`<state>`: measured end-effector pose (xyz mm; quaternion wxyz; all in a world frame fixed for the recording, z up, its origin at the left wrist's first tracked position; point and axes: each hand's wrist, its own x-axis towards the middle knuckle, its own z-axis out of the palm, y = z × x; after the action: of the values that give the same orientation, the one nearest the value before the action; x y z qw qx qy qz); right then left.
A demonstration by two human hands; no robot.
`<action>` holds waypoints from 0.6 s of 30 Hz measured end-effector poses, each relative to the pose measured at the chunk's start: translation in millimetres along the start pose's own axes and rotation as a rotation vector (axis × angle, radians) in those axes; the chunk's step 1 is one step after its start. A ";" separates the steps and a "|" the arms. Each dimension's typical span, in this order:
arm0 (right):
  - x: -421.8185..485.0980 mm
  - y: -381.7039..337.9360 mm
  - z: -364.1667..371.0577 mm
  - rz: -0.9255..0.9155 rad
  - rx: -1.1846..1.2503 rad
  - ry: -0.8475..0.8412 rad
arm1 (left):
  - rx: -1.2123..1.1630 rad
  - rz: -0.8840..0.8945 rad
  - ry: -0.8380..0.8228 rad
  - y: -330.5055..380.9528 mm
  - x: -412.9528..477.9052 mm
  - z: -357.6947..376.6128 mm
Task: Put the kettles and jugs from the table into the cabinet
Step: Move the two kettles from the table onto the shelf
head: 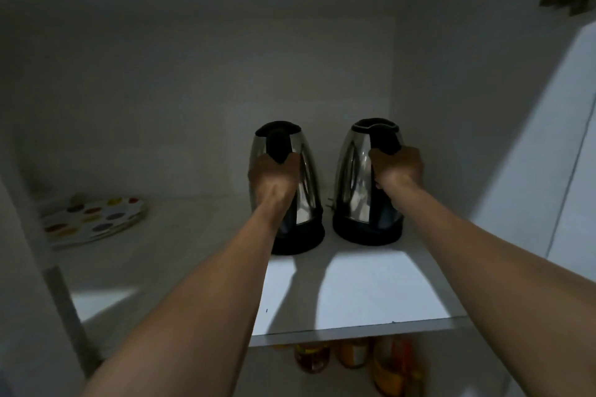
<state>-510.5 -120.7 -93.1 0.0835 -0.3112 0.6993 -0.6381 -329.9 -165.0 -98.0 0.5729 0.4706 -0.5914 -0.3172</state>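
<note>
Two steel kettles with black lids, handles and bases stand side by side on a white cabinet shelf. My left hand is wrapped around the black handle of the left kettle. My right hand grips the handle of the right kettle. Both kettles stand upright with their bases on the shelf, a small gap between them. The cabinet interior is dim.
A stack of white plates with coloured dots lies at the shelf's left. Several jars stand on the shelf below. The cabinet's right wall is close to the right kettle, and an open white door stands further right.
</note>
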 end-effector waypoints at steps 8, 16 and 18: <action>12.9 9.9 6.5 -0.032 -0.020 -0.070 | 0.096 -0.011 -0.108 7.1 12.8 17.6; 1.7 12.4 -4.2 -0.059 -0.036 -0.062 | 0.049 -0.034 -0.019 -0.1 -4.7 17.0; -2.3 11.1 -7.8 -0.032 -0.040 -0.059 | 0.054 -0.042 -0.011 -0.7 -10.3 12.5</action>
<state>-516.4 -113.0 -102.8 0.0876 -0.3426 0.7039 -0.6160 -343.0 -157.8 -104.4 0.5497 0.4965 -0.5929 -0.3159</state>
